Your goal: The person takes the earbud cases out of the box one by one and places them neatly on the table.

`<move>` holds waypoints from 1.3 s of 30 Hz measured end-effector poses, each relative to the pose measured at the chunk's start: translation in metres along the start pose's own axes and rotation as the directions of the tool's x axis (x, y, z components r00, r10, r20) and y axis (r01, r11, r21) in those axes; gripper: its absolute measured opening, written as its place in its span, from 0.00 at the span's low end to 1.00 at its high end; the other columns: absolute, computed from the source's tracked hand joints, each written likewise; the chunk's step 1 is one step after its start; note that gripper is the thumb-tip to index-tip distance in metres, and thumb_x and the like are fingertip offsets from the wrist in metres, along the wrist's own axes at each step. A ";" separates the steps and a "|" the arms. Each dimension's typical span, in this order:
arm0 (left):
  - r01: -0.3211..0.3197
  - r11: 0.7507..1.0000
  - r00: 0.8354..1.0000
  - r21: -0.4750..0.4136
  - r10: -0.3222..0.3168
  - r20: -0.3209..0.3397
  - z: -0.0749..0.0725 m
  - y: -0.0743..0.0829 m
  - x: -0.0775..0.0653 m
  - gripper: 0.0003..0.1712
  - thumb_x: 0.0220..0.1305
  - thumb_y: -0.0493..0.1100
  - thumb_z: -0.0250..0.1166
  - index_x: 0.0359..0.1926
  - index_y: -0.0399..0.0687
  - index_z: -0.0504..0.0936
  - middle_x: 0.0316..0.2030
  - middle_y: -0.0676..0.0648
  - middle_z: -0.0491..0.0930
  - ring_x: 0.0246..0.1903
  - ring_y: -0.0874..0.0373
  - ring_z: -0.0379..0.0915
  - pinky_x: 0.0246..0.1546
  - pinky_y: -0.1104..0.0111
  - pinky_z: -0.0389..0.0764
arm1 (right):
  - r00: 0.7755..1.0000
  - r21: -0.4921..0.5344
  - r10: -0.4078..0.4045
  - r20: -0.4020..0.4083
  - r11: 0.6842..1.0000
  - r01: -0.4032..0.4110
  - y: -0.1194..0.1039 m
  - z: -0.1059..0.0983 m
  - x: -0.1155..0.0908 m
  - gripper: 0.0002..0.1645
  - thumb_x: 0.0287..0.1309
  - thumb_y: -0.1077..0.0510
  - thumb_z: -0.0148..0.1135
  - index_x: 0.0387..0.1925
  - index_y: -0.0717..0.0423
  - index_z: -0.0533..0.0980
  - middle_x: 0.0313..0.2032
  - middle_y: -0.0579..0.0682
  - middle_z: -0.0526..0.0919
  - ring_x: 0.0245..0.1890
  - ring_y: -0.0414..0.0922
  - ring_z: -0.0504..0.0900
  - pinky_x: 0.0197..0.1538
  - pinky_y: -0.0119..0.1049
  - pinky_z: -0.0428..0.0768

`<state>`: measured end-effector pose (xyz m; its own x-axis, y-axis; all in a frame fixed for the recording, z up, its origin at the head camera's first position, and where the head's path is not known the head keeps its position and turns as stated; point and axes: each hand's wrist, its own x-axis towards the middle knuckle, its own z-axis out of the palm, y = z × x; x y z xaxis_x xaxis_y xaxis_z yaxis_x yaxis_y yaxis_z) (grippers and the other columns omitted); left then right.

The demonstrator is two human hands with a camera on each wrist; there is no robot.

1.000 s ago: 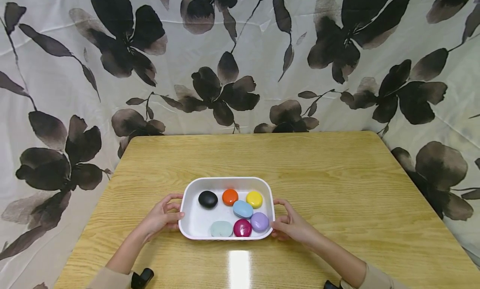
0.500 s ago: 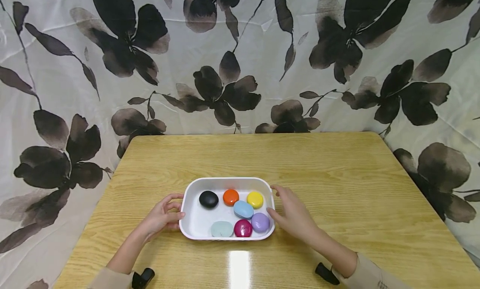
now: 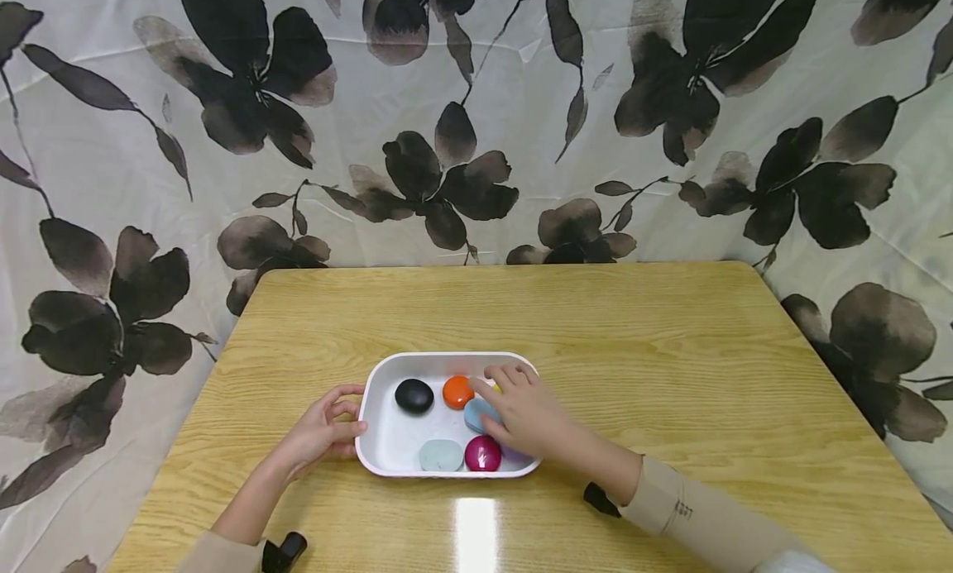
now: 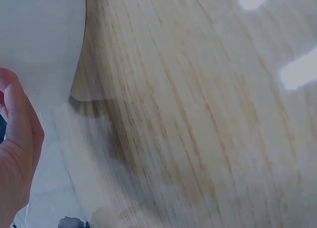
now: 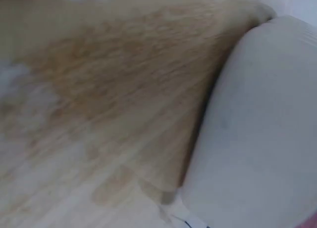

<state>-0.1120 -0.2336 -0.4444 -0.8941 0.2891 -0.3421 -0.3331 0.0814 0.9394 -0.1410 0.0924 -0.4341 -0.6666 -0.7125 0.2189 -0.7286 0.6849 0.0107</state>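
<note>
A white tray (image 3: 387, 453) with smooth, glossy oval stones in it sits on the wooden table. My left hand (image 3: 328, 424) holds the tray's left end, thumb at the rim and fingers along the side wall; the left wrist view shows its bent fingers against the tray wall (image 4: 42, 39). Over the tray's right half, my right hand (image 3: 524, 412) reaches in with spread fingers above the light blue stone (image 3: 478, 414), one fingertip close to the orange stone (image 3: 457, 393). This hand mostly hides the yellow stone (image 3: 497, 387) and the purple stone (image 3: 514, 456).
Also in the tray lie a black stone (image 3: 414, 397), a pale mint stone (image 3: 441, 456) and a magenta stone (image 3: 482, 454). The wooden table (image 3: 633, 333) extends around it, with a floral curtain (image 3: 476, 77) behind. The right wrist view is blurred.
My right hand has let go of the tray's right end and moved left over the stones. My left hand and the tray have stayed in place.
</note>
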 end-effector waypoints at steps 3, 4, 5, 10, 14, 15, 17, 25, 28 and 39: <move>0.001 1.000 1.000 0.002 -0.001 0.000 0.000 0.001 0.000 0.36 0.58 0.31 0.60 0.64 0.36 0.53 0.37 0.45 0.69 0.32 0.53 0.75 0.30 0.62 0.81 | 0.999 -0.031 -0.038 0.007 0.999 0.038 -0.001 0.009 0.003 0.25 0.57 0.44 0.50 0.56 0.43 0.66 0.48 0.50 0.69 0.47 0.48 0.67 0.57 0.49 0.61; 0.002 1.000 1.000 0.003 -0.002 -0.001 0.000 0.001 0.000 0.36 0.58 0.31 0.60 0.64 0.36 0.53 0.37 0.45 0.69 0.31 0.54 0.75 0.30 0.62 0.81 | 0.999 -0.044 -0.048 0.011 0.998 0.048 -0.002 0.011 0.004 0.24 0.57 0.44 0.50 0.56 0.42 0.66 0.47 0.50 0.68 0.45 0.47 0.67 0.56 0.48 0.61; 0.003 1.000 1.000 0.003 -0.003 -0.001 0.000 0.001 0.000 0.36 0.58 0.31 0.60 0.64 0.36 0.53 0.37 0.45 0.69 0.31 0.54 0.75 0.30 0.62 0.81 | 0.998 -0.051 -0.056 0.020 0.997 0.057 -0.003 0.014 0.005 0.24 0.56 0.44 0.51 0.55 0.41 0.66 0.46 0.49 0.68 0.44 0.47 0.66 0.55 0.48 0.61; 0.003 1.000 1.000 0.011 -0.003 -0.001 -0.001 0.001 0.001 0.36 0.58 0.31 0.61 0.64 0.36 0.53 0.37 0.45 0.69 0.31 0.54 0.75 0.30 0.62 0.81 | 0.992 -0.080 -0.074 0.102 0.993 0.082 -0.005 0.025 0.008 0.25 0.54 0.44 0.50 0.55 0.39 0.65 0.44 0.48 0.67 0.42 0.46 0.65 0.52 0.46 0.62; 0.002 1.000 1.000 0.017 -0.002 0.000 -0.002 0.003 0.002 0.36 0.58 0.32 0.61 0.64 0.36 0.53 0.37 0.45 0.70 0.31 0.54 0.75 0.30 0.62 0.81 | 0.985 -0.096 -0.066 0.156 0.992 0.082 -0.007 0.029 0.010 0.25 0.55 0.44 0.49 0.56 0.38 0.65 0.44 0.48 0.69 0.43 0.46 0.66 0.53 0.45 0.62; 0.004 1.000 1.000 0.018 -0.004 0.000 -0.002 0.003 0.002 0.36 0.58 0.32 0.61 0.64 0.36 0.53 0.38 0.45 0.70 0.31 0.54 0.75 0.30 0.62 0.81 | 0.984 -0.095 -0.063 0.168 0.992 0.080 -0.007 0.029 0.011 0.25 0.55 0.44 0.49 0.56 0.38 0.65 0.44 0.47 0.69 0.44 0.46 0.66 0.54 0.46 0.62; 0.009 1.000 1.000 0.019 -0.009 -0.001 -0.002 0.004 0.002 0.36 0.58 0.32 0.61 0.64 0.36 0.53 0.37 0.45 0.70 0.31 0.54 0.75 0.29 0.62 0.81 | 0.980 -0.096 -0.059 0.189 0.992 0.078 -0.008 0.028 0.013 0.25 0.56 0.44 0.48 0.56 0.38 0.66 0.45 0.47 0.69 0.45 0.46 0.66 0.55 0.46 0.62; 0.020 0.999 1.000 0.028 -0.020 -0.009 -0.003 0.005 0.002 0.37 0.57 0.32 0.61 0.64 0.37 0.53 0.37 0.45 0.70 0.30 0.55 0.75 0.29 0.62 0.81 | 0.971 -0.104 -0.052 0.235 0.991 0.079 -0.010 0.027 0.020 0.20 0.58 0.44 0.47 0.53 0.38 0.66 0.45 0.45 0.70 0.47 0.46 0.66 0.57 0.47 0.62; 0.020 0.999 1.000 0.027 -0.020 -0.007 -0.003 0.005 0.002 0.36 0.57 0.32 0.61 0.64 0.37 0.53 0.37 0.45 0.70 0.30 0.55 0.74 0.29 0.62 0.81 | 0.971 -0.098 -0.060 0.230 0.992 0.084 -0.010 0.027 0.021 0.19 0.57 0.45 0.48 0.51 0.39 0.66 0.45 0.45 0.70 0.47 0.45 0.66 0.57 0.47 0.62; 0.017 0.999 1.000 0.028 -0.017 -0.005 -0.003 0.006 0.003 0.37 0.57 0.32 0.61 0.64 0.36 0.53 0.36 0.47 0.69 0.30 0.55 0.75 0.29 0.62 0.81 | 0.992 -0.122 -0.098 0.086 0.987 0.108 -0.009 0.023 0.020 0.15 0.56 0.48 0.50 0.46 0.42 0.69 0.40 0.44 0.71 0.43 0.45 0.68 0.54 0.45 0.64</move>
<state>-0.1173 -0.2356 -0.4400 -0.8899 0.2825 -0.3581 -0.3399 0.1127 0.9337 -0.1518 0.0685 -0.4526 -0.6033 -0.7865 0.1324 -0.7714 0.6176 0.1536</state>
